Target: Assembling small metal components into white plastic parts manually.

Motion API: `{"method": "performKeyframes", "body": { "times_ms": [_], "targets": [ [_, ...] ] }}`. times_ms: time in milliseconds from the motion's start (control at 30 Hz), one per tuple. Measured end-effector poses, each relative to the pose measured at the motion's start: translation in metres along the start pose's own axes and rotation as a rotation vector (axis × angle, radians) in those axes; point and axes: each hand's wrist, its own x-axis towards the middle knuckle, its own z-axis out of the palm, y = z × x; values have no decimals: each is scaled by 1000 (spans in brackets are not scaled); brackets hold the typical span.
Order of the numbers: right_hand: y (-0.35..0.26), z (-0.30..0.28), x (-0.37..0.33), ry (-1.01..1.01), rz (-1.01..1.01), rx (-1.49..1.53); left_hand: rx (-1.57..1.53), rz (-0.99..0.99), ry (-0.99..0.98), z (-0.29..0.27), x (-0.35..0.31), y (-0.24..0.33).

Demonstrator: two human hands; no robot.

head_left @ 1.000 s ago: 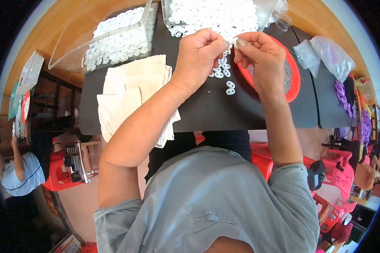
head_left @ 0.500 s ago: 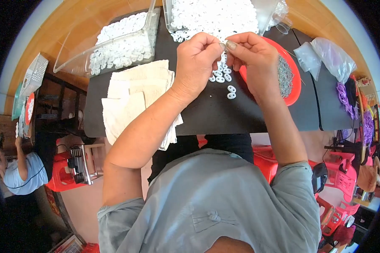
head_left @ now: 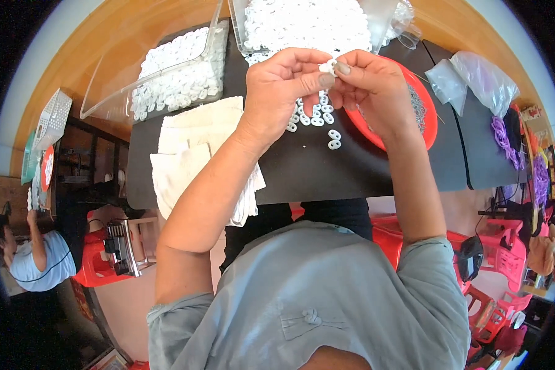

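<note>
My left hand [head_left: 282, 86] and my right hand [head_left: 376, 86] meet over the far part of the dark table. Between their thumbs and fingers they pinch a small white plastic piece [head_left: 328, 67]; whether a metal part is in it I cannot tell. Loose white two-hole pieces [head_left: 317, 117] lie on the tabletop below the hands, with a pair [head_left: 334, 139] set nearer to me. Partly behind my right hand and wrist stands a red bowl [head_left: 431, 131] of small grey metal parts [head_left: 418, 110].
Two clear bins of white pieces, a left bin [head_left: 92, 102] and a far bin [head_left: 235, 28], stand beyond my hands. Folded cream cloths [head_left: 182, 166] lie left, a clear plastic bag [head_left: 484, 80] right. At far left another person [head_left: 46, 259] sits beside a red stool [head_left: 92, 265].
The white piece now shows between my fingertips, where it was mostly hidden before. My left hand has turned slightly and shifted left. The whole view has shifted a little.
</note>
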Motion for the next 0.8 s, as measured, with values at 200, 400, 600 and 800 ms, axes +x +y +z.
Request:
{"method": "performKeyframes", "body": {
  "times_ms": [200,400,600,800],
  "targets": [
    [-4,-7,-5,-126,49,10,8,21,-122,-4,1,2],
    [1,-3,-8,-138,77,70,-3,28,-161,-5,-1,1],
    [3,-3,-9,-125,51,87,-18,24,-145,-1,-2,3],
    [3,1,-13,-103,26,21,-27,47,-112,-3,-1,0]
  ]
}}
